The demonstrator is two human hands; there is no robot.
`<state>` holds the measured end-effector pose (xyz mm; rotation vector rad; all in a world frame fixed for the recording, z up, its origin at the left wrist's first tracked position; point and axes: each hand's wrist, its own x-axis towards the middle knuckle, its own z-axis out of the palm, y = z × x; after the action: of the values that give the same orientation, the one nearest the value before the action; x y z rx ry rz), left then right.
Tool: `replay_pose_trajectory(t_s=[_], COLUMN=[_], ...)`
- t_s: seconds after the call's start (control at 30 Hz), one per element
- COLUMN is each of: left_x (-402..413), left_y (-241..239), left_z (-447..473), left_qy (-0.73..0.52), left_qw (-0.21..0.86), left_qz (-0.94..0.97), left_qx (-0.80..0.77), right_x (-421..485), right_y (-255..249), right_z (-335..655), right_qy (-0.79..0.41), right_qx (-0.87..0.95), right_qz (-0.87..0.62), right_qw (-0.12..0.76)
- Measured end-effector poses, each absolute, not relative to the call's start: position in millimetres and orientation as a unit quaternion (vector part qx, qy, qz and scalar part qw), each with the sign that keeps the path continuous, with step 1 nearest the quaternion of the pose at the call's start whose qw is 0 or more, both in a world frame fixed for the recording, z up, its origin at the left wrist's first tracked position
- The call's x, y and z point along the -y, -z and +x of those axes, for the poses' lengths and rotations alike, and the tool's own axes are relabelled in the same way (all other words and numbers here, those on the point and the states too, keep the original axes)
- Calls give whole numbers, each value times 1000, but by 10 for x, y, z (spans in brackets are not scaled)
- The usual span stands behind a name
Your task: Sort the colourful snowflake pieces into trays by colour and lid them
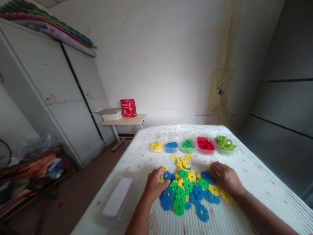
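Observation:
Flower-shaped plastic discs lie heaped on the table, with green discs [179, 202] in the middle, blue discs [202, 212] in front and yellow discs [184, 162] toward the back. At the pile's left edge is my left hand [156, 183], thumb and fingers apart and curved around a blue disc [167, 176] and part of a yellow one. My right hand [225, 177] rests over yellow discs on the right side, fingers stretched forward and palm down. What is under that palm is hidden. I see no disc lifted clear of the table.
Behind the pile stand clear tubs of yellow [156, 147], blue [171, 147], green [187, 146], red [206, 145] and light green pieces [225, 143]. To the left lies a clear container [100, 218] with a white block [117, 197]. A side table [132, 120] holds a red bag [128, 108].

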<state>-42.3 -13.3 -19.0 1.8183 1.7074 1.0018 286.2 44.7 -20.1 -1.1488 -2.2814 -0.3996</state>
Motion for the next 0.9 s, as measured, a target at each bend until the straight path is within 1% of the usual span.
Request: replay_pose_trajectory(t_s=[0.17,0.3,0.47,0.63,0.77,0.83,0.9], left_x=[149,141,146,139,88,50,-13], left_y=[144,145,99,69,75,20,-106], left_z=[-364,-318,-251,-228,-289,-316,-316], left_qy=[-316,-287,-277,-300,-373,-399,-397], left_qw=[178,163,143,128,123,118,101], left_qz=[694,716,728,729,675,653,648], left_qx=[-622,-616,-610,-602,-625,-633,-642], right_x=[-442,-447,-449,-457,-453,-444,-435], right_y=[183,178,185,206,196,177,160], right_z=[2852,2845,2837,2841,2839,2831,2821], right_qy=[143,143,146,140,122,109,103], right_qx=[849,850,849,851,854,857,859], right_qz=[-422,-417,-417,-414,-412,-410,-411], right_qw=[283,288,289,290,292,292,288])
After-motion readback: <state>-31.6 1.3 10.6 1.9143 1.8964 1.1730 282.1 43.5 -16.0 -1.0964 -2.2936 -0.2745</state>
